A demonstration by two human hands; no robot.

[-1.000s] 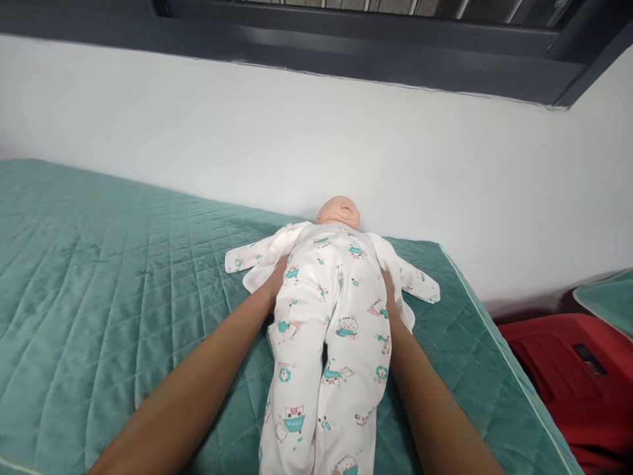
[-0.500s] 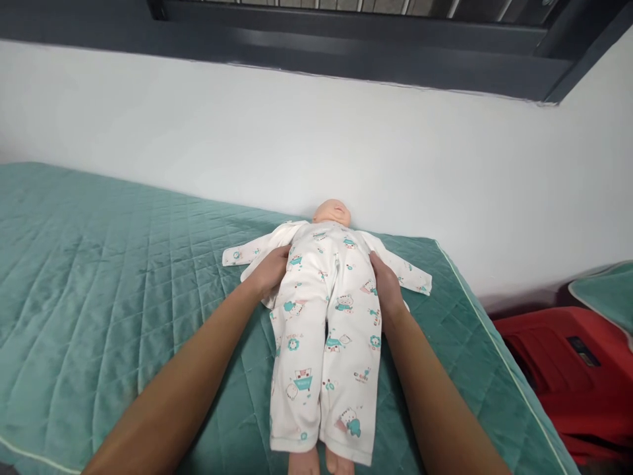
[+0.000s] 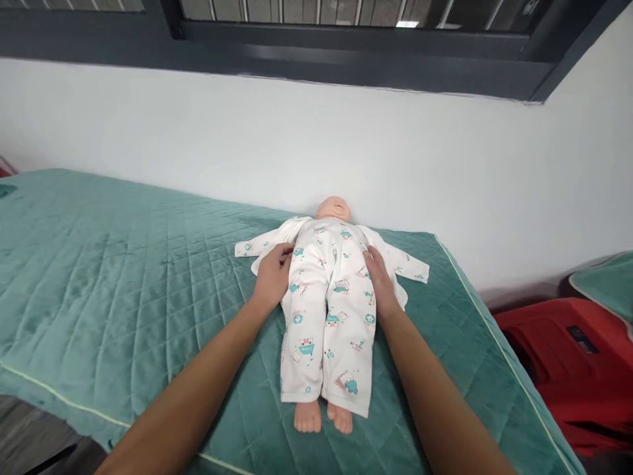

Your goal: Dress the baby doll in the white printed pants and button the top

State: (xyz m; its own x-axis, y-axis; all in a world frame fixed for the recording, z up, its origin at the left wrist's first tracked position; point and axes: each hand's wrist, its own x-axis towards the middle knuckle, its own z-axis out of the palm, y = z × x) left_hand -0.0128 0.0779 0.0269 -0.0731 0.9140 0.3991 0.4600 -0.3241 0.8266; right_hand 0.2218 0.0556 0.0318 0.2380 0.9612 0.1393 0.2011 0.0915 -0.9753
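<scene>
A baby doll [image 3: 333, 208] lies on its back on a green quilted cover, its head toward the wall and its bare feet toward me. It wears white printed pants [image 3: 329, 310] that reach up to its chest, and a white long-sleeved top [image 3: 410, 265] spread out under and beside it. My left hand [image 3: 273, 274] rests along the pants' left side at hip height, fingers extended. Against the opposite side lies my right hand [image 3: 382, 282], also with fingers stretched. Some fingertips of both hands are hidden by the cloth.
The green quilted cover [image 3: 148, 277] spreads far to the left and ends at a piped edge in front. A white wall [image 3: 222, 138] stands behind, below a dark window frame [image 3: 346, 56]. Red plastic chairs [image 3: 568, 369] stand at the right.
The view has shifted back, so the doll looks smaller and its feet show fully. Both hands stay beside the pants, with little shift against them.
</scene>
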